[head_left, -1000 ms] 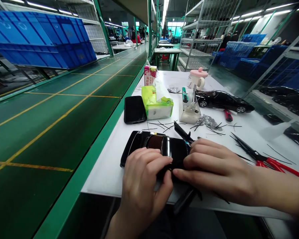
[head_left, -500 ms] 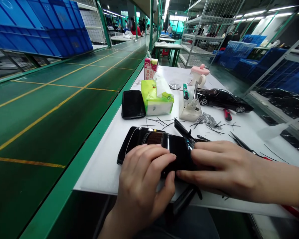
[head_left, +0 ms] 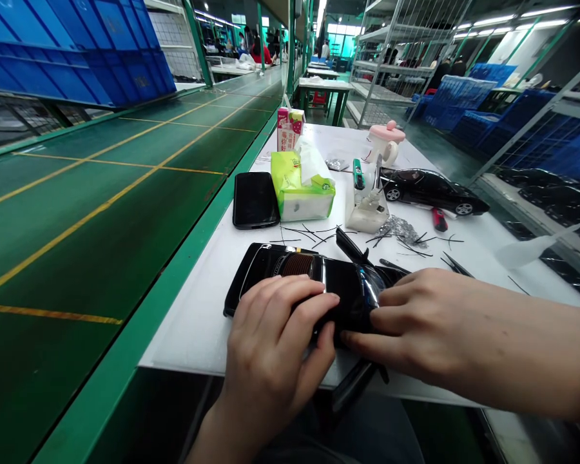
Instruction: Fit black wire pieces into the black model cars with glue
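A glossy black model car (head_left: 341,283) lies on the white table in front of me, with its doors (head_left: 350,246) swung out on both sides. Curved over its rear part and near side, my left hand (head_left: 278,335) holds it steady against the tabletop. My right hand (head_left: 415,322) grips it around the windshield and the near door opening, thumb low along the side and fingers on top. Those fingertips are partly hidden, so any small part between them cannot be made out. Tweezers (head_left: 457,264) lie just beyond my right wrist.
Behind the car lie thin black strips (head_left: 314,233), a phone (head_left: 256,200), a tissue pack (head_left: 305,203), a glue-stained white block (head_left: 367,216) and a red-handled tool (head_left: 439,220). A second black model car (head_left: 435,190) and a lidded mug (head_left: 385,143) stand farther back. The green conveyor (head_left: 125,212) runs along the left.
My right hand has shifted slightly on the car, its wrist raised and turned a little. The left hand keeps its hold. The whole view has moved slightly.
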